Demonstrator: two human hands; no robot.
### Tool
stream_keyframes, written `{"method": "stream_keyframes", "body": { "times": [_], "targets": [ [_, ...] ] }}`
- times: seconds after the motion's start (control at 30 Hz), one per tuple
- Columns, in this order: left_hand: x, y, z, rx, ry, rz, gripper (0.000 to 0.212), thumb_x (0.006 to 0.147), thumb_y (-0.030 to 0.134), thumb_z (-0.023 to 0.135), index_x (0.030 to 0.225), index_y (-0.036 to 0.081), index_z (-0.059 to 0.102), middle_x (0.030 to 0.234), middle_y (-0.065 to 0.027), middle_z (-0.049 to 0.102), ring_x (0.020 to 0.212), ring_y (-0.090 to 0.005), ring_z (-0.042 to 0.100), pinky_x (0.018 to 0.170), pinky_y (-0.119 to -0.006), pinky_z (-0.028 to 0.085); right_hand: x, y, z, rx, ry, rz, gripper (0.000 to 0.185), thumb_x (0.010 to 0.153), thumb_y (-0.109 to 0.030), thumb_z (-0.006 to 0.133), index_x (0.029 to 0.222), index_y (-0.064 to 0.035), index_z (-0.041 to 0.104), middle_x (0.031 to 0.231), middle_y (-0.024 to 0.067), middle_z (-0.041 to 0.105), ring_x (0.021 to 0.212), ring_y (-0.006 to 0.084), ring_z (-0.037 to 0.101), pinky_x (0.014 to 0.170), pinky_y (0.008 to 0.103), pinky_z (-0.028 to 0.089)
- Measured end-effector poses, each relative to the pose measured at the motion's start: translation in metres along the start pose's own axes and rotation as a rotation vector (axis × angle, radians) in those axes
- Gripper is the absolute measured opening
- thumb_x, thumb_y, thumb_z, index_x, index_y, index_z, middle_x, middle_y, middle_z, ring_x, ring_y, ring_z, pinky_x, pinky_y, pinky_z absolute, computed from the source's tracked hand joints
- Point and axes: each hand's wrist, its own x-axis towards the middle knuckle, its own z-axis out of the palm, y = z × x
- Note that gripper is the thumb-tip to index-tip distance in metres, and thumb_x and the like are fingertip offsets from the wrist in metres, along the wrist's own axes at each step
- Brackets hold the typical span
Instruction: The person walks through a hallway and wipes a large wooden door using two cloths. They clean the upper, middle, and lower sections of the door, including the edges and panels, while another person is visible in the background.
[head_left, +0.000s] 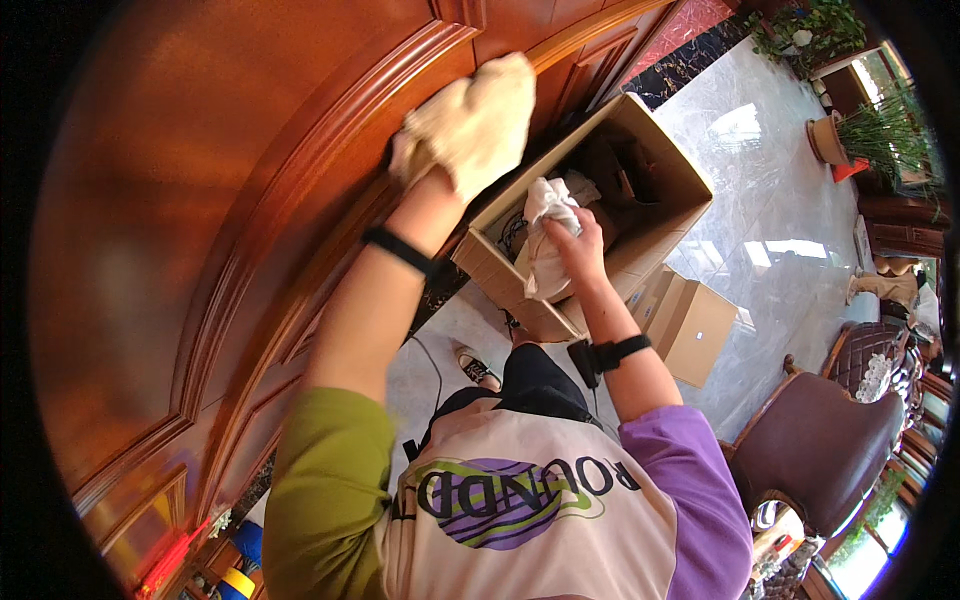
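My left hand (405, 150) is mostly hidden under a cream cloth (487, 120), which it holds at the polished wood panelling (360, 127). The cloth lies close to a raised moulding, and its outline is slightly blurred. In my right hand (581, 240) is a crumpled white cloth (549, 225), gripped between thumb and fingers. That hand is over the near side of an open cardboard box (517, 289). Inside the box are dark cables (512, 232) and other items too shadowed to tell apart.
A smaller cardboard box (694, 322) stands on the glossy tiled floor (735, 187) beside the large one. At the right is a brown leather armchair (817, 442). Potted plants (829, 139) stand farther back. A thin cable (431, 356) runs across the floor near my shoe (474, 367).
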Motion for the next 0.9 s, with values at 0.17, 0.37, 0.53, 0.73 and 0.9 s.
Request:
{"method": "stream_keyframes", "body": {
  "times": [0.17, 0.37, 0.53, 0.73, 0.9],
  "targets": [
    [-0.105, -0.010, -0.085, -0.072, -0.344, -0.262, 0.014, 0.081, 0.023, 0.057, 0.082, 0.010, 0.062, 0.079, -0.0069, 0.063, 0.066, -0.0226, 0.060, 0.058, -0.033, 0.050, 0.056, 0.003, 0.018, -0.236, 0.056, -0.264, 0.042, 0.071, -0.029, 0.072, 0.106, -0.0069, 0.067, 0.108, 0.0190, 0.056, 0.103, 0.0355, 0.056, 0.090, 0.0404, 0.045],
    [-0.232, -0.041, -0.187, 0.072, -0.756, -0.670, 0.017, 0.082, 0.030, 0.059, 0.080, 0.013, 0.061, 0.075, -0.0031, 0.064, 0.066, -0.0221, 0.060, 0.059, -0.035, 0.050, 0.092, -0.019, 0.086, -0.309, 0.196, -0.430, 0.041, 0.069, -0.029, 0.070, 0.105, -0.0098, 0.068, 0.107, 0.0174, 0.055, 0.099, 0.0369, 0.056, 0.086, 0.0414, 0.047],
    [-0.308, -0.053, -0.219, 0.206, -0.973, -0.948, 0.021, 0.078, 0.031, 0.061, 0.080, 0.010, 0.062, 0.075, -0.0061, 0.066, 0.067, -0.0254, 0.064, 0.061, -0.037, 0.052, 0.056, -0.033, 0.151, -0.295, 0.350, -0.378, 0.041, 0.067, -0.019, 0.072, 0.106, -0.0097, 0.066, 0.109, 0.0180, 0.053, 0.100, 0.0376, 0.055, 0.085, 0.0436, 0.048],
    [-0.274, -0.046, -0.234, 0.303, -1.061, -1.027, 0.020, 0.072, 0.021, 0.059, 0.081, 0.004, 0.062, 0.079, -0.0207, 0.068, 0.075, -0.0389, 0.067, 0.066, -0.050, 0.053, -0.105, -0.016, 0.255, -0.332, 0.095, -0.342, 0.043, 0.068, -0.017, 0.074, 0.109, -0.0117, 0.063, 0.113, 0.0188, 0.049, 0.106, 0.0366, 0.050, 0.083, 0.0439, 0.048],
    [-0.295, -0.048, -0.240, 0.317, -0.930, -0.985, 0.019, 0.071, 0.021, 0.059, 0.079, 0.004, 0.062, 0.078, -0.0206, 0.067, 0.073, -0.0393, 0.067, 0.065, -0.050, 0.054, -0.271, -0.021, 0.374, -0.164, -0.434, -0.231, 0.039, 0.080, -0.019, 0.060, 0.117, -0.0094, 0.057, 0.116, 0.0225, 0.052, 0.097, 0.0395, 0.057, 0.080, 0.0437, 0.051]
  ]
}}
